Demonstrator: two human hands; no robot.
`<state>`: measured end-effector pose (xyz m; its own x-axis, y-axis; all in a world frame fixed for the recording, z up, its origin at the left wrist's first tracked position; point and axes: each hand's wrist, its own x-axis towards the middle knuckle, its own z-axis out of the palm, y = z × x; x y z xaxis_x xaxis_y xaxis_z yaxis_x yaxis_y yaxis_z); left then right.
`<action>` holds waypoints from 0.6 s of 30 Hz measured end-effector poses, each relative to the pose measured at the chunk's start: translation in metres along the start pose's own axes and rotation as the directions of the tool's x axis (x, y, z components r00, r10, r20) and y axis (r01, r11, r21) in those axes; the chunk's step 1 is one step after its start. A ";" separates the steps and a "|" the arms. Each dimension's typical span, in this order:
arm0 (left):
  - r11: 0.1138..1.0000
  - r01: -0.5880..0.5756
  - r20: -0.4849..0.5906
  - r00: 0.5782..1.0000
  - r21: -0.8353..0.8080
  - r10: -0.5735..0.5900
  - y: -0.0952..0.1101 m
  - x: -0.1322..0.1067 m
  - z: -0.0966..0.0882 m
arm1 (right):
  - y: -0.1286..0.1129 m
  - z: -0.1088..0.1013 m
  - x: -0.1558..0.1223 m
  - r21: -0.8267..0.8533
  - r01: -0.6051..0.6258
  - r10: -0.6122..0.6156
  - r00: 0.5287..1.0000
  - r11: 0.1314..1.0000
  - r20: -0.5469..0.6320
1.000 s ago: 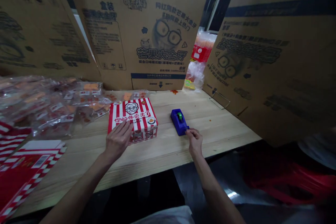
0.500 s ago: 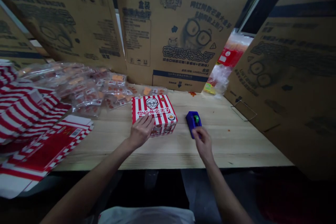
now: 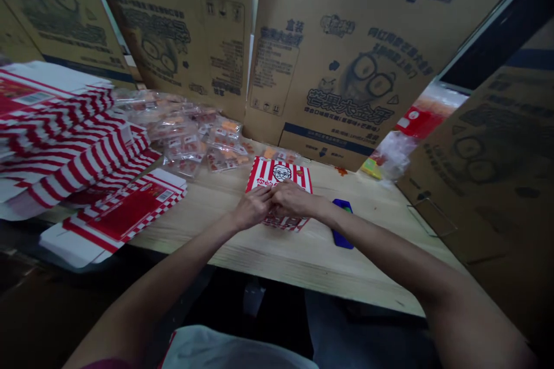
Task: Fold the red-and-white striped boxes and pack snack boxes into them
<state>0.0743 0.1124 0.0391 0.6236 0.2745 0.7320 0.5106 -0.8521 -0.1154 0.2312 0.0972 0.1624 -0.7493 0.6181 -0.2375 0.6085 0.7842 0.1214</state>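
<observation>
A closed red-and-white striped carton (image 3: pixel 304 177) with a bearded cartoon face on its lid sits on the wooden table. My left hand (image 3: pixel 252 208) grips it at the front left, fingers bent over the top. Against those fingers lies my right hand (image 3: pixel 292 198), closed over the front of the lid. Whatever its fingertips pinch is hidden. A blue tape dispenser (image 3: pixel 341 237) with a green roll stands right of the carton, partly covered by my right forearm.
Clear packets with orange pieces (image 3: pixel 179 137) are heaped at the back left. Flattened striped cartons (image 3: pixel 86 150) are stacked on the left. Tall cardboard boxes (image 3: pixel 277 40) wall the back and right. A bent wire piece (image 3: pixel 433 219) and plastic bags (image 3: pixel 392 155) are at the right.
My right hand has left the tape dispenser and moved left onto the carton, meeting my left hand. The left hand stays on the carton. The camera view has turned left.
</observation>
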 end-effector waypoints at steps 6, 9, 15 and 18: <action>0.999 0.031 -0.031 0.999 -0.016 -0.031 0.002 0.000 -0.001 | -0.001 0.004 -0.007 0.043 0.055 -0.054 0.998 0.998 -0.034; 0.999 0.038 -0.033 0.999 -0.025 -0.038 0.003 0.000 0.000 | 0.000 0.012 -0.007 0.012 0.043 -0.042 0.997 0.999 -0.062; 0.998 0.044 -0.014 0.999 -0.052 -0.045 0.003 -0.001 0.002 | 0.007 0.013 0.003 -0.116 0.009 -0.019 0.996 0.993 -0.082; 0.997 0.040 0.003 0.999 -0.070 -0.040 0.003 -0.001 -0.001 | 0.012 0.006 0.006 -0.112 0.026 -0.028 0.999 0.993 -0.019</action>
<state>0.0746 0.1088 0.0385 0.6049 0.3097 0.7336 0.4926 -0.8694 -0.0391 0.2354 0.1103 0.1567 -0.7711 0.5965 -0.2226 0.5556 0.8012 0.2223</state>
